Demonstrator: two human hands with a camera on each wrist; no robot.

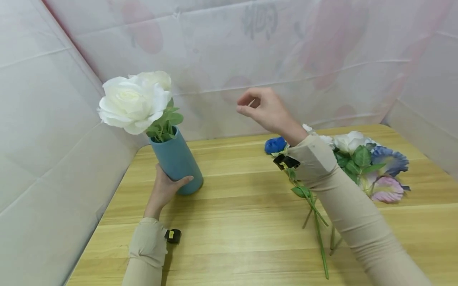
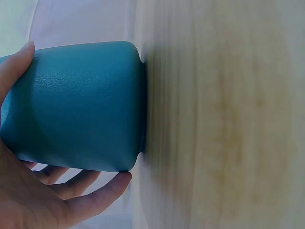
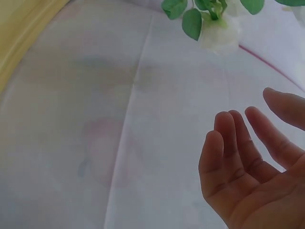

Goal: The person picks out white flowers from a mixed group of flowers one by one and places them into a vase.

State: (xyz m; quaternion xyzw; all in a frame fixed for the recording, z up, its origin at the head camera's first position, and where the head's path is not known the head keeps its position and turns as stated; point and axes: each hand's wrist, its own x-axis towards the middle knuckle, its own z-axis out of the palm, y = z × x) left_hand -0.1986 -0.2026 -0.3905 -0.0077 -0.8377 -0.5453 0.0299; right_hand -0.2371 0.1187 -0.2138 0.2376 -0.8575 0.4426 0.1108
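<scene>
Left hand (image 1: 162,190) w/ fingers wrapped round the base of the upright blue vase (image 1: 177,161) of white roses (image 1: 134,102) at bench (image 1: 229,238) left; right hand (image 1: 264,109), fingers loosely curled & empty, hangs mid-air nearer the loose flower pile (image 1: 361,165) lying right of it.

in the head view, the left hand (image 1: 165,190) hides part of the lower side of the blue vase (image 1: 176,161), and its fingers behind the vase are out of sight. the right sleeve (image 1: 343,198) crosses the middle right of the frame and covers part of the loose flowers (image 1: 372,167) and their stems (image 1: 318,226). in the left wrist view, the vase (image 2: 76,105) is cut off at the left edge and the table (image 2: 224,119) is blurred. in the right wrist view, the right hand (image 3: 252,167) is cut off at the lower right, and the white flower (image 3: 219,36) at the top is blurred.
</scene>
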